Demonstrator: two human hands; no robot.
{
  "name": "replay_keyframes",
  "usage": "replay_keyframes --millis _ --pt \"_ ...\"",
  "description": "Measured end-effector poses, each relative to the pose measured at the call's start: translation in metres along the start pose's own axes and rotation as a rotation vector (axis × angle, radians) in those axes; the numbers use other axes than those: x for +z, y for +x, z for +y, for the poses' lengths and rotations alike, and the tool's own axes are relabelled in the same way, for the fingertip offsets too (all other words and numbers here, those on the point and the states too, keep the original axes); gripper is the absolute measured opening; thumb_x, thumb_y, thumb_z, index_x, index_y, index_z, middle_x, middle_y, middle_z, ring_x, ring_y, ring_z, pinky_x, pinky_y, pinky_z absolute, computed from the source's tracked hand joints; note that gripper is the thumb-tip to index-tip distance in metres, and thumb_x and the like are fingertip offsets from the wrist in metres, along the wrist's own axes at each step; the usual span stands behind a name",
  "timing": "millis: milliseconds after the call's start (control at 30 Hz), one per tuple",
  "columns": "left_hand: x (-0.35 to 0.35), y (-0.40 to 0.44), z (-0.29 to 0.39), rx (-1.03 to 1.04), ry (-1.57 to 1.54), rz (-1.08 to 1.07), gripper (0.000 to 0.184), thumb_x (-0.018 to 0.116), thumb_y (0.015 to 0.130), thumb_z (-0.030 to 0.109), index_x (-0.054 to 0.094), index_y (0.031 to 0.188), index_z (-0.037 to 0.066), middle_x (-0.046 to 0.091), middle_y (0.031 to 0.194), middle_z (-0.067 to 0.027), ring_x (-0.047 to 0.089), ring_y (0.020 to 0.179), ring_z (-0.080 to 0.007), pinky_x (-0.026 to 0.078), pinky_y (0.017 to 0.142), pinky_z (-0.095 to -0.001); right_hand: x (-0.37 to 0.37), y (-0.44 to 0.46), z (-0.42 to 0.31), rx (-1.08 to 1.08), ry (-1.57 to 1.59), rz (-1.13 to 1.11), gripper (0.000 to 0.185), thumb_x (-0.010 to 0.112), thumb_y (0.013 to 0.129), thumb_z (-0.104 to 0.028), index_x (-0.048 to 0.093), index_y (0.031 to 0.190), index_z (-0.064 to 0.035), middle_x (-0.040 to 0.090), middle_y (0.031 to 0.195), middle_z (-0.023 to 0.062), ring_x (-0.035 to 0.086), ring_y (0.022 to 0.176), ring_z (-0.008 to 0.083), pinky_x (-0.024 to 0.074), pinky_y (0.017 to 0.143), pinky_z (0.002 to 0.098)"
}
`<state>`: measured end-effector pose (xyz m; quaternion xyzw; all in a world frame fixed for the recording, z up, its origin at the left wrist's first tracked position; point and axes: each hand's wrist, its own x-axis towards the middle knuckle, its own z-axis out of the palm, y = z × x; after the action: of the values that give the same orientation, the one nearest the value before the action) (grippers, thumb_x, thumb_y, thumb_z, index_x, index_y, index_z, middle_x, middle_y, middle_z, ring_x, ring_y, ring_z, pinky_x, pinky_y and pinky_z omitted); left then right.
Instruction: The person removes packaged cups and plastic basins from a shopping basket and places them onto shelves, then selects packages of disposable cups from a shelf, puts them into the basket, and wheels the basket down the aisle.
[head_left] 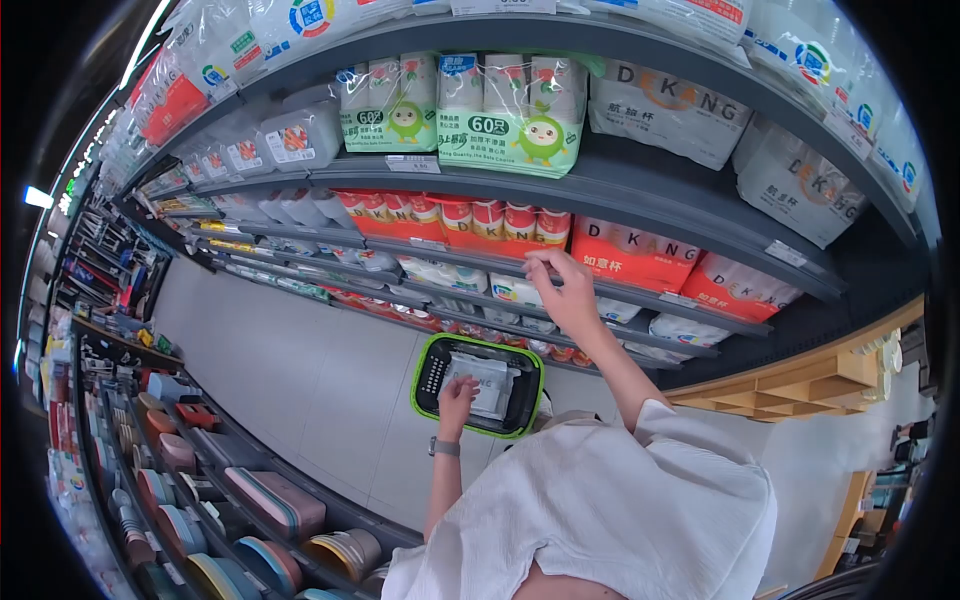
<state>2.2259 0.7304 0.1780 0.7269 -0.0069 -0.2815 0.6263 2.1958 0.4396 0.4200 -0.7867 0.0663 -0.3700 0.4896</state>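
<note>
My right hand [563,288] is raised in front of the shelf, fingers loosely bent and apart, with nothing visible in it. It is nearest to a red pack of DEKANG paper cups [507,222] and a red pack of cups [635,250] beside it. I cannot tell whether the fingertips touch the shelf edge. Lower down, my left hand [457,402], with a watch [444,447] on the wrist, hovers over a black shopping basket with a green rim [418,375]. Its fingers are slightly curled and apart. A white DEKANG pack [492,385] lies in the basket.
Green 60-piece cup packs [512,115] and white DEKANG packs [665,110] stand one shelf up. Behind the basket, a tiled aisle floor [290,350] runs away to the left. Another shelf with stacked bowls [345,552] and boxes borders the lower left.
</note>
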Motion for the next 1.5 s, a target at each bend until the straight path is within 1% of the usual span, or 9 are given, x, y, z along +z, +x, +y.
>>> replay_keyframes --millis 300,533,833,1167,1267,1333,1433,1467,1500 --pt "0.013 0.055 0.193 0.353 0.130 0.003 0.026 0.053 0.104 0.008 0.062 0.126 -0.002 0.073 0.112 -0.0098 0.069 0.100 -0.0162 0.054 0.086 -0.0297 -0.035 0.130 -0.019 -0.375 0.011 0.352 0.011 0.067 0.090 0.002 0.068 0.101 0.0034 0.069 0.091 0.0131 0.065 0.073 0.0223 0.0519 0.066 0.0319" --pt "0.029 0.072 0.306 0.662 0.273 0.185 0.024 0.059 0.105 0.015 0.065 0.122 -0.001 0.073 0.107 -0.0071 0.067 0.101 -0.0126 0.053 0.089 -0.0281 -0.053 0.163 -0.017 -0.241 -0.169 0.454 0.031 0.070 0.087 -0.003 0.061 0.116 -0.0006 0.061 0.114 0.0158 0.058 0.106 0.0329 0.0471 0.091 0.0426" --pt "0.045 0.093 0.396 0.997 0.398 0.369 0.018 0.063 0.100 0.007 0.068 0.116 0.000 0.072 0.106 -0.0067 0.065 0.097 -0.0118 0.051 0.087 -0.0278 -0.047 0.179 0.007 -0.259 -0.156 0.485 0.033 0.072 0.087 -0.006 0.060 0.117 -0.0011 0.062 0.118 0.0150 0.057 0.105 0.0309 0.0474 0.086 0.0381" --pt "0.032 0.104 0.384 1.045 0.328 0.247 0.017 0.062 0.101 0.006 0.070 0.114 -0.002 0.073 0.109 -0.0060 0.067 0.102 -0.0115 0.051 0.091 -0.0261 -0.037 0.160 0.006 -0.299 -0.119 0.593 0.024 0.076 0.087 -0.007 0.066 0.108 0.0004 0.067 0.109 0.0113 0.058 0.086 0.0205 0.0492 0.078 0.0323" --pt "0.008 0.097 0.363 0.906 0.211 0.083 0.026 0.065 0.097 0.007 0.064 0.120 -0.006 0.069 0.116 -0.0167 0.067 0.107 -0.0217 0.052 0.093 -0.0326 -0.038 0.152 -0.010 -0.247 -0.207 0.601 0.030 0.076 0.090 -0.008 0.065 0.114 0.0069 0.070 0.114 0.0142 0.065 0.095 0.0161 0.0530 0.086 0.0294" --pt "-0.002 0.092 0.363 0.983 0.239 0.220 0.018 0.066 0.098 0.009 0.073 0.113 0.003 0.076 0.096 -0.0052 0.069 0.088 -0.0110 0.053 0.082 -0.0255 -0.038 0.154 -0.011 -0.233 -0.164 0.616 0.034 0.077 0.090 -0.012 0.066 0.115 0.0076 0.070 0.117 0.0161 0.067 0.103 0.0183 0.0534 0.089 0.0307" --pt "-0.023 0.096 0.359 0.993 0.273 0.248 0.017 0.067 0.098 0.012 0.074 0.112 0.005 0.076 0.095 -0.0024 0.069 0.087 -0.0079 0.052 0.081 -0.0235 -0.040 0.154 -0.014 -0.171 -0.299 0.567 0.040 0.079 0.089 -0.019 0.066 0.115 0.0074 0.070 0.118 0.0172 0.067 0.103 0.0193 0.0531 0.091 0.0303" --pt "-0.029 0.095 0.362 0.974 0.274 0.177 0.025 0.068 0.094 0.010 0.068 0.116 -0.003 0.072 0.102 -0.0131 0.069 0.095 -0.0205 0.053 0.085 -0.0318 -0.041 0.156 -0.013 -0.172 -0.348 0.559 0.048 0.082 0.087 -0.026 0.065 0.115 0.0092 0.069 0.118 0.0193 0.067 0.104 0.0205 0.0528 0.093 0.0315" --pt "-0.031 0.097 0.367 0.965 0.270 0.173 0.025 0.068 0.094 0.010 0.068 0.116 -0.003 0.072 0.102 -0.0131 0.069 0.095 -0.0205 0.053 0.085 -0.0318 -0.040 0.158 -0.013 -0.167 -0.355 0.554 0.048 0.082 0.087 -0.026 0.065 0.115 0.0092 0.069 0.118 0.0193 0.067 0.104 0.0205 0.0528 0.093 0.0315"
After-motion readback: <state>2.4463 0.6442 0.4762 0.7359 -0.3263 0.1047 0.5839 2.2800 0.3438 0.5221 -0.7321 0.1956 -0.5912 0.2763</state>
